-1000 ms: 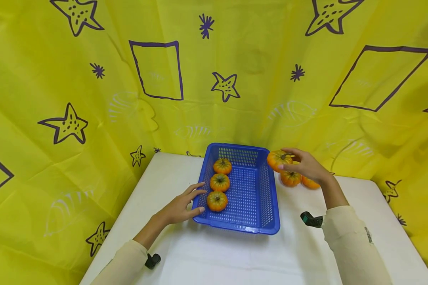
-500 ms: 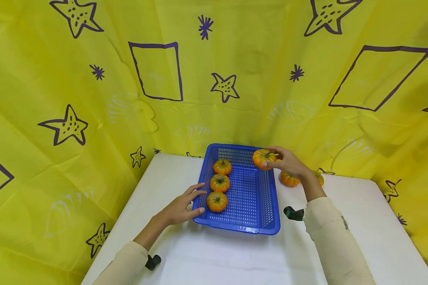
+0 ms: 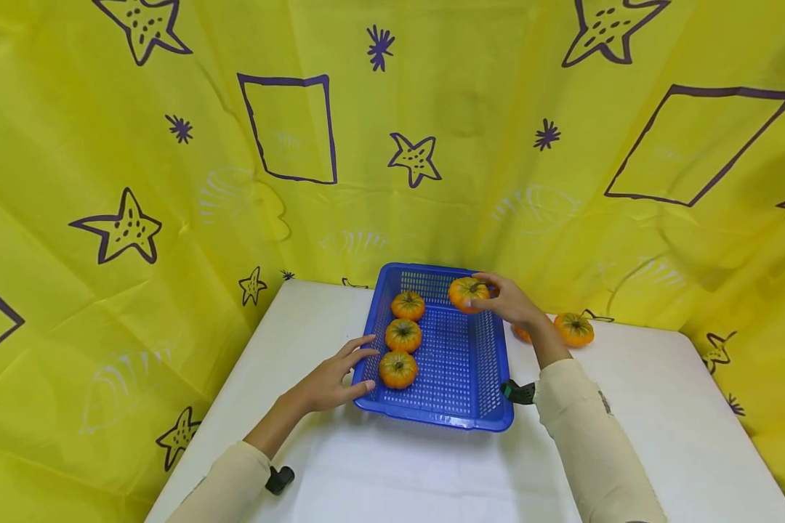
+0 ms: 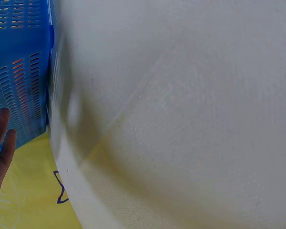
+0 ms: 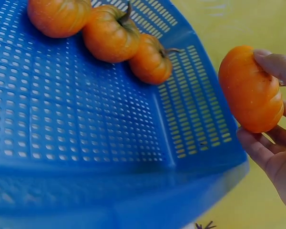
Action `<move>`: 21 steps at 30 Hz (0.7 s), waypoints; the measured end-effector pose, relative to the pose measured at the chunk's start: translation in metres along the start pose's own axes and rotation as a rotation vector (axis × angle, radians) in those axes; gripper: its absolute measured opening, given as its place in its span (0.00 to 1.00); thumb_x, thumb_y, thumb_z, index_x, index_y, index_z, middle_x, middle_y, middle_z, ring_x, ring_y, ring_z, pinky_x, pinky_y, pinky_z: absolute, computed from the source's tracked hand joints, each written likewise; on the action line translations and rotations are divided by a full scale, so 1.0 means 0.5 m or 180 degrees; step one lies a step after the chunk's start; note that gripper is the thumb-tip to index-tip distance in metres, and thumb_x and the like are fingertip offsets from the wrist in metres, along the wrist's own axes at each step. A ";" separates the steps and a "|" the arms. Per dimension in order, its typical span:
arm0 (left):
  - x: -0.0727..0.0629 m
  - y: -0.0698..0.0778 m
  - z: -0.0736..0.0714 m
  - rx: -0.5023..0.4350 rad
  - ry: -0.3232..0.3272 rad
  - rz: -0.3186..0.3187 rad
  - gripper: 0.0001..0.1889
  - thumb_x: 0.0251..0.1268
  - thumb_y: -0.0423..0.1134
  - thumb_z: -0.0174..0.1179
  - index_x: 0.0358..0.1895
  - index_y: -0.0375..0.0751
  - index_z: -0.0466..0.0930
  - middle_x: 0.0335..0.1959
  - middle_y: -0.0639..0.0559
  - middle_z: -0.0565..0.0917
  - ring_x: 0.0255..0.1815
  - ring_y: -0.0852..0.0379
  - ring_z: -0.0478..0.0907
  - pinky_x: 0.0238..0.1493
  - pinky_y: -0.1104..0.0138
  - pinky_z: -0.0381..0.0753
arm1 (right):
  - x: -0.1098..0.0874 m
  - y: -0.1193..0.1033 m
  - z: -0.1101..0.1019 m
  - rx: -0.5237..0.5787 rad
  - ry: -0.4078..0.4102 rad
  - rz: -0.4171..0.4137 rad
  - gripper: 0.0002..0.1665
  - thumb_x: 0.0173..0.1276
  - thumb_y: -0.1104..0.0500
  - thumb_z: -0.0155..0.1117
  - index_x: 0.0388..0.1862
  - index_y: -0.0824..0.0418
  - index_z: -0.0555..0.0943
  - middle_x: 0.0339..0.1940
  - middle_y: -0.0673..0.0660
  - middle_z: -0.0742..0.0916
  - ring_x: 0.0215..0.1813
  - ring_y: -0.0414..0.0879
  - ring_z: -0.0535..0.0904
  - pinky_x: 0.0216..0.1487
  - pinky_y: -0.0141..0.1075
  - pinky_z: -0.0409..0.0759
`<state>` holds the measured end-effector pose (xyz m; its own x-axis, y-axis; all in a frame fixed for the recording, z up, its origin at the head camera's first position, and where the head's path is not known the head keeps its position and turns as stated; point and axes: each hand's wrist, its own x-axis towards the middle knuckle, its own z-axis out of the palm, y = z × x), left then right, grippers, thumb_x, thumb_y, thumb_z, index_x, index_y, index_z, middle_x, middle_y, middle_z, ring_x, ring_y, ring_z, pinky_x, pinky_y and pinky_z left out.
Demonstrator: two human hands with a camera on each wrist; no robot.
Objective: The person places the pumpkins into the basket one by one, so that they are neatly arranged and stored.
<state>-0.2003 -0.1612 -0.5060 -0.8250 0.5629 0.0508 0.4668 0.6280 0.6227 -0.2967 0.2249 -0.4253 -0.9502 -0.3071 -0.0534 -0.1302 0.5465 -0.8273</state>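
My right hand pinches a small orange pumpkin between thumb and fingers. It is above the far right part of a blue perforated basket. In the right wrist view this pumpkin shows its ribbed side, with the thumb on top and fingers underneath. Three more small pumpkins form a row along the basket's left wall. My left hand rests at the left rim, fingers spread and relaxed. The left wrist view shows two of its fingertips by the basket's outer wall.
Two small pumpkins lie on the white table right of the basket; one is in plain sight, the other mostly hidden behind my right hand and wrist. A yellow patterned curtain hangs close behind the basket.
My right hand has carried its pumpkin leftward, from beside the basket's far right corner to over the basket. The left hand, the basket and the row inside stay put.
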 end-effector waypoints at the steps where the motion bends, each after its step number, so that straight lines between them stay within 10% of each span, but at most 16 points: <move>1: 0.000 0.000 0.000 0.0000 -0.0003 -0.0003 0.31 0.70 0.57 0.58 0.72 0.50 0.69 0.82 0.59 0.54 0.77 0.41 0.62 0.63 0.43 0.78 | 0.004 0.002 0.004 0.0060 -0.0001 0.0055 0.43 0.69 0.53 0.68 0.78 0.62 0.62 0.64 0.70 0.75 0.59 0.60 0.73 0.63 0.48 0.76; 21: -0.001 0.001 -0.002 -0.0012 0.0011 0.0022 0.31 0.70 0.57 0.58 0.72 0.51 0.69 0.82 0.59 0.54 0.78 0.41 0.62 0.63 0.43 0.77 | 0.051 0.019 0.082 0.0094 0.0089 0.0130 0.43 0.67 0.59 0.69 0.77 0.67 0.62 0.68 0.72 0.73 0.64 0.65 0.74 0.67 0.54 0.75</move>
<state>-0.1999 -0.1617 -0.5052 -0.8229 0.5653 0.0579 0.4713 0.6220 0.6253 -0.3105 0.1903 -0.4578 -0.9621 -0.2629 -0.0721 -0.0831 0.5347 -0.8409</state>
